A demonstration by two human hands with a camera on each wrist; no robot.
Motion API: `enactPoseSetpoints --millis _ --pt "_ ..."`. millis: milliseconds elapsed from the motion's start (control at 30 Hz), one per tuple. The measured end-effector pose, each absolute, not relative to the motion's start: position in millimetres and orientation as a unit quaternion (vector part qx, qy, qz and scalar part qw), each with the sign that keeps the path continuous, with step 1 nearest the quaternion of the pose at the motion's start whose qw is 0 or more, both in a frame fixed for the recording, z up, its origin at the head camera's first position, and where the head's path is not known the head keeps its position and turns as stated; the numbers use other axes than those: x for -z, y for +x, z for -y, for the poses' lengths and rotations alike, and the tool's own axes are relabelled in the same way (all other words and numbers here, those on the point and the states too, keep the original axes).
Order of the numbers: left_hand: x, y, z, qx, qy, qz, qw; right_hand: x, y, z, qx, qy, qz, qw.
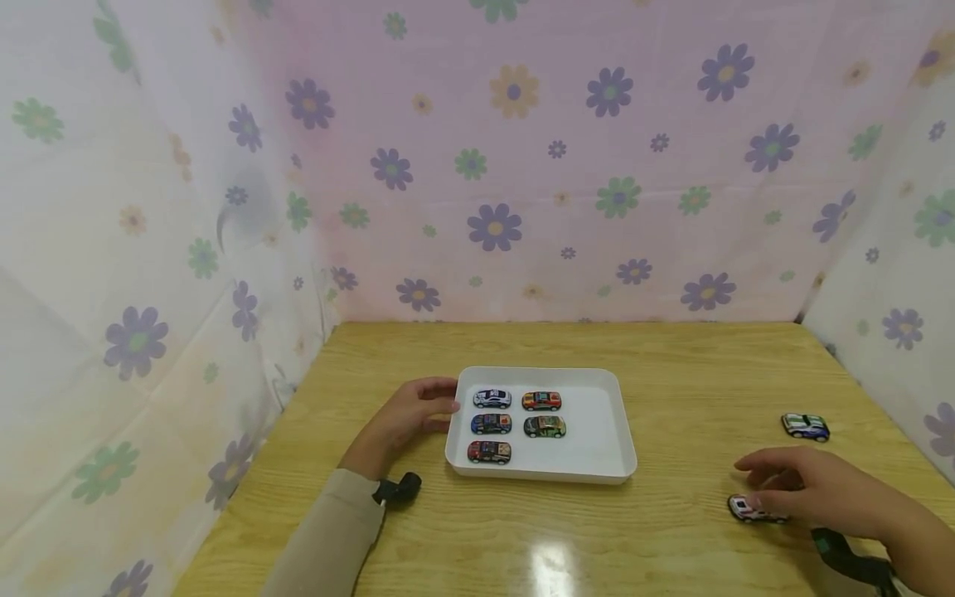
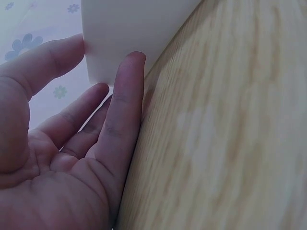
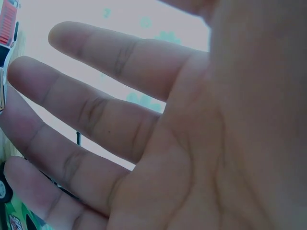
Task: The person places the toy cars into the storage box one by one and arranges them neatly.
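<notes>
A white tray point(image 1: 593, 431) lies on the table with several small toy cars in two columns on its left side. My left hand point(image 1: 410, 414) is at the tray's left wall; in the left wrist view its fingertips touch the outside of the tray point(image 2: 129, 28), fingers fairly straight. Over on the right, my right hand point(image 1: 828, 489) hovers around a white and pink toy car point(image 1: 759, 515) on the table. Its thumb is over that car, partly hiding it. The right wrist view shows extended fingers, with a green toy car point(image 3: 19, 213) partly visible below them.
A green, white and blue toy car point(image 1: 806, 427) sits just beyond my right hand. The tray's cars include a red one point(image 1: 489, 452) nearest me and an orange one point(image 1: 541, 401) farther back. Flowered cloth point(image 1: 552, 166) walls the wooden table point(image 1: 522, 531) at back and sides.
</notes>
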State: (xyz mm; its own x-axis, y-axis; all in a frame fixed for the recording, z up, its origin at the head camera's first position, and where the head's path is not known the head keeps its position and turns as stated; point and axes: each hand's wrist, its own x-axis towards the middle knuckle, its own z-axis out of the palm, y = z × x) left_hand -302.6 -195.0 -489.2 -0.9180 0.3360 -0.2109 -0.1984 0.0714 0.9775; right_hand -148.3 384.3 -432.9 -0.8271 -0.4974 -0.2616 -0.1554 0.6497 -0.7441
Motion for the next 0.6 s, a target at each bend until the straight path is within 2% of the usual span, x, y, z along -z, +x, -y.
enactPoseSetpoints --millis 367,600 --pt "488.4 -302.3 194.0 -0.688 0.051 -0.697 0.197 429.9 -144.9 -392.4 0.366 -0.19 -0.879 0.238" --pt "488.5 -301.8 193.0 -0.683 0.052 -0.703 0.192 427.8 -145.8 -390.8 0.341 -0.155 -0.897 0.235"
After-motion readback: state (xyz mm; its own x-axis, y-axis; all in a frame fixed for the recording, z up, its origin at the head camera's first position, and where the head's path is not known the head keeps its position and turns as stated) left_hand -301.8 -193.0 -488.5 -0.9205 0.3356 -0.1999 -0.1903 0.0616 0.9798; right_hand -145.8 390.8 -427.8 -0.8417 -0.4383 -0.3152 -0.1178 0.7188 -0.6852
